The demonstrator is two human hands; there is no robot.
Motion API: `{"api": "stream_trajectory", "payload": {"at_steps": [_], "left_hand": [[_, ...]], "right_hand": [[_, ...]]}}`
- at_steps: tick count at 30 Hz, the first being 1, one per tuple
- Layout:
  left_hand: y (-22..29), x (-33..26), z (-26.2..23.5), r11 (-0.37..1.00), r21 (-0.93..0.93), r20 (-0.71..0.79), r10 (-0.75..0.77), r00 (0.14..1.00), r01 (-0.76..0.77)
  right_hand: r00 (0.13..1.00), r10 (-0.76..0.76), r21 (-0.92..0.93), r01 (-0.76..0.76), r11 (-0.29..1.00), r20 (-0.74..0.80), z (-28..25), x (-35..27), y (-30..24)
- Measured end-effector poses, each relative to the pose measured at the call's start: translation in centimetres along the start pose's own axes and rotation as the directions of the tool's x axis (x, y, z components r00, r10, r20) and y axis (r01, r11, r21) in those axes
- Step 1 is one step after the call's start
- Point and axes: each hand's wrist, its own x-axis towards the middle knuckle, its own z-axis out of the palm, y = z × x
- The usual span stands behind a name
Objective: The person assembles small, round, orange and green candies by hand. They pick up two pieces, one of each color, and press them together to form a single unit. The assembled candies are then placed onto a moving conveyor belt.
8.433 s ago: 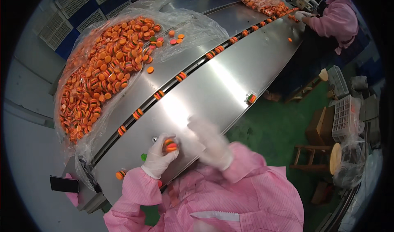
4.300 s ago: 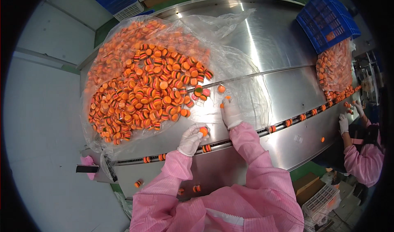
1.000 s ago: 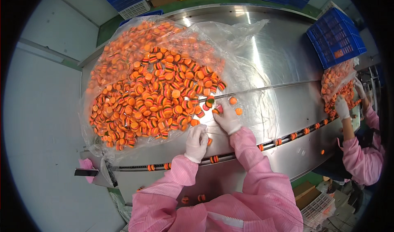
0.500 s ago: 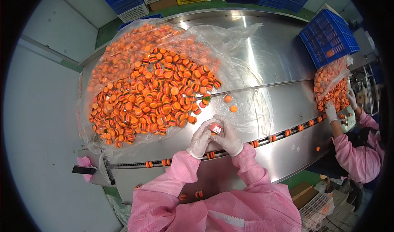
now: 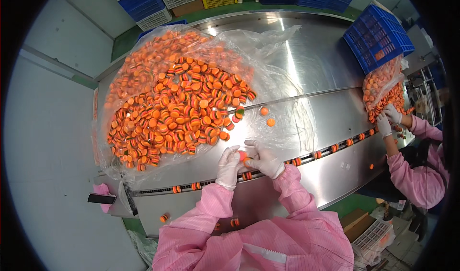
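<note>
- My left hand (image 5: 229, 168), in a thin white glove at the centre of the frame, seems to be pinching a small pink-red round piece (image 5: 243, 156) at its fingertips.
- My right hand (image 5: 264, 158), gloved alike, faces it from just right of centre, forefinger stretched out, the lower fingers and thumb at a small orange round piece (image 5: 247, 162); whether they are closed on it, I cannot tell.
- Those two pieces sit side by side between my fingertips, apparently touching, over the brushed-metal surface (image 5: 330, 175) and just above the narrow dark channel (image 5: 211, 181), where striped orange, pink and green pieces (image 5: 196, 186) stand spaced in a row.
- From upper left to centre, a heap of orange striped pieces (image 5: 177, 112) spills from a clear plastic bag (image 5: 282, 74); two loose orange discs (image 5: 270, 122) lie on its film, above my right hand.
- I judge the step in hand to be close fingertip work on single pieces, fitting them together or parting them; I cannot tell which.
- The next move, I'd say, calls for a light, level pinch from both hands, keeping the pink-red one from slipping and my wrists off the row below.
</note>
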Motion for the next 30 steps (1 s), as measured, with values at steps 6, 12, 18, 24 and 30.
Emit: {"api": "stream_trajectory", "payload": {"at_steps": [6, 12, 18, 24, 30], "left_hand": [[-0.4, -1.0, 0.1, 0.988, -0.151, 0.008, 0.044, 0.999, -0.043], [-1.2, -1.3, 0.2, 0.997, -0.073, 0.067, 0.000, 0.998, 0.005], [-2.2, -1.5, -0.2, 0.999, -0.029, 0.089, 0.019, 0.996, -0.017], [-2.9, -1.3, -1.0, 0.999, 0.007, 0.041, -0.043, 0.998, 0.042], [-2.4, 1.6, -4.9, 0.979, 0.018, 0.109, -0.201, 0.973, 0.201]], "right_hand": [[0.971, 0.153, 0.553, -0.028, 0.832, -0.181, 2.2, -1.3, 0.6], [0.954, 0.195, 0.660, 0.005, 0.751, -0.229, 3.0, -1.6, -0.9], [0.948, 0.103, 0.399, 0.027, 0.916, -0.301, 3.0, -1.8, -0.9], [0.897, -0.217, -0.116, 0.186, 0.976, -0.386, 4.3, -1.6, 0.7], [0.885, -0.376, -0.389, 0.255, 0.885, -0.276, 4.2, 0.2, 3.1]]}}
